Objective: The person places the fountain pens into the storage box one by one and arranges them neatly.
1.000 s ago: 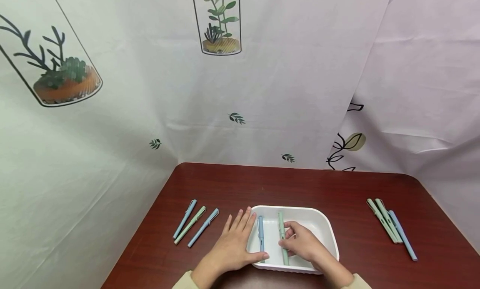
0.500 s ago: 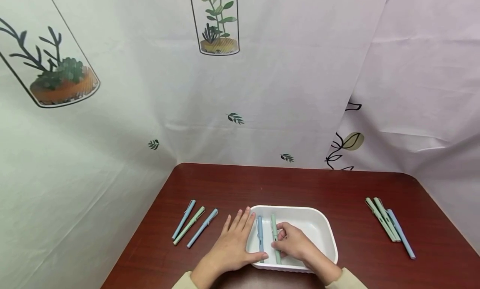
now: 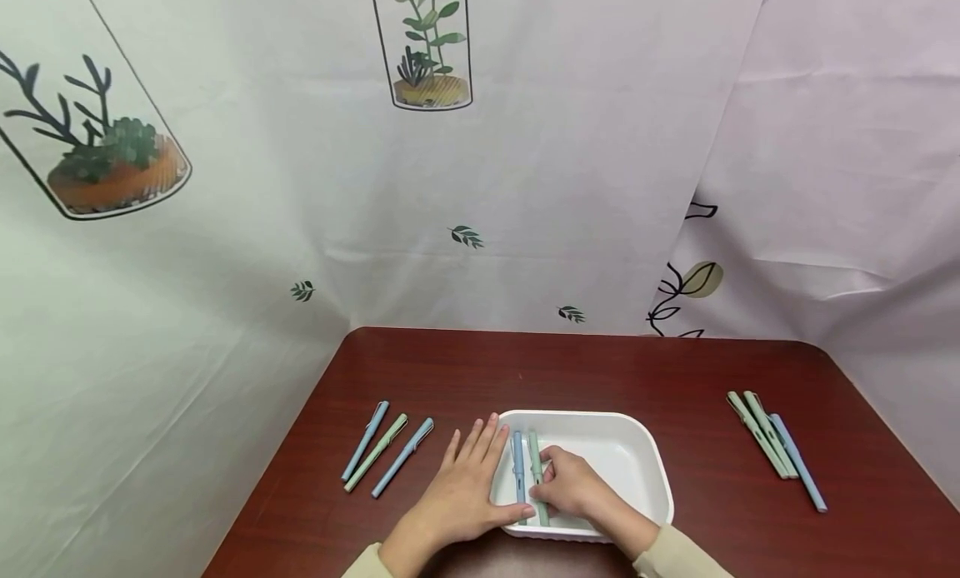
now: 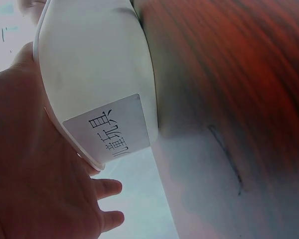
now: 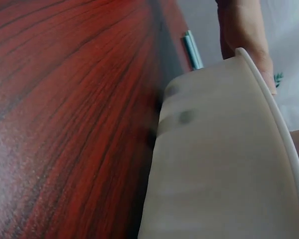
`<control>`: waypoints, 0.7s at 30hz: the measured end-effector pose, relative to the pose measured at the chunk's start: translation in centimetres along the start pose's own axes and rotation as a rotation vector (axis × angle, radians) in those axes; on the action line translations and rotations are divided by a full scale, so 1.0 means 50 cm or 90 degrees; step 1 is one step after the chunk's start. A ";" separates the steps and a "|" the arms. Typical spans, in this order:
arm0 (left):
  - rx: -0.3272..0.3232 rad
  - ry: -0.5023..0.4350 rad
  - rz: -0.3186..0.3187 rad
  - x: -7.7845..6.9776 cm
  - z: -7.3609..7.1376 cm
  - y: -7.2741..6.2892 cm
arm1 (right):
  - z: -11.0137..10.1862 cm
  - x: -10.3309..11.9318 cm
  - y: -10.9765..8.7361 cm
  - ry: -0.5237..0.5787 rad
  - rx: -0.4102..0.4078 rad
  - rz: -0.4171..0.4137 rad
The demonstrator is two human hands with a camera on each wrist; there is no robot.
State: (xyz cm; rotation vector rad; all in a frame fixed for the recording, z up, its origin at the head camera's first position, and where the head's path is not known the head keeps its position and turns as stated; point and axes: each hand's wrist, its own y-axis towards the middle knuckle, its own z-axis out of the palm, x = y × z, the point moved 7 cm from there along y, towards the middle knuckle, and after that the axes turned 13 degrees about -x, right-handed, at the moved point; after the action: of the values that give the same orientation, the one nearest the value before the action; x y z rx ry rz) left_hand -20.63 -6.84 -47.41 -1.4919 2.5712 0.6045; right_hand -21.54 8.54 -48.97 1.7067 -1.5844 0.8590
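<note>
A white tray [image 3: 622, 470] stands near the table's front edge. Inside it, along the left side, lies a blue pen [image 3: 518, 457], with a green pen [image 3: 535, 453] close to its right. My right hand [image 3: 573, 485] pinches the green pen between thumb and fingers. With its fingers straight and spread, my left hand [image 3: 465, 486] rests on the tray's left rim, the thumb reaching over the front left corner. In the left wrist view, the left hand [image 4: 45, 164] lies against the rim above a labelled side wall [image 4: 112, 129]. The right wrist view mostly shows the tray's outer wall [image 5: 224, 149].
Left of the tray, two blue pens and a green pen [image 3: 377, 453] lie slanted on the dark red table [image 3: 637, 370]. To the right are two green pens [image 3: 759, 436] and a blue pen [image 3: 798, 463]. A printed cloth [image 3: 525, 186] hangs behind the table.
My right hand has moved left inside the tray with the green pen, bringing it close beside the blue pen. The left hand has stayed on the rim.
</note>
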 end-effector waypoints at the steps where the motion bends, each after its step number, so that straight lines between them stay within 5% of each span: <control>1: 0.000 0.000 0.001 0.000 0.000 0.000 | 0.001 0.001 0.000 -0.003 0.000 0.001; 14: 0.009 0.005 0.001 0.001 0.003 -0.001 | 0.006 0.011 0.004 -0.056 -0.001 -0.013; 21: 0.000 0.008 0.002 0.002 0.005 -0.001 | 0.005 0.007 0.000 -0.036 0.022 0.023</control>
State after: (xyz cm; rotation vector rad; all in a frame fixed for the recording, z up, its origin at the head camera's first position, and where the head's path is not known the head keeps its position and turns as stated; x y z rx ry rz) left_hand -20.68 -6.82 -47.69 -1.4970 2.5832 0.5965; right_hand -21.52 8.15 -48.80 1.7447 -1.6515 0.8687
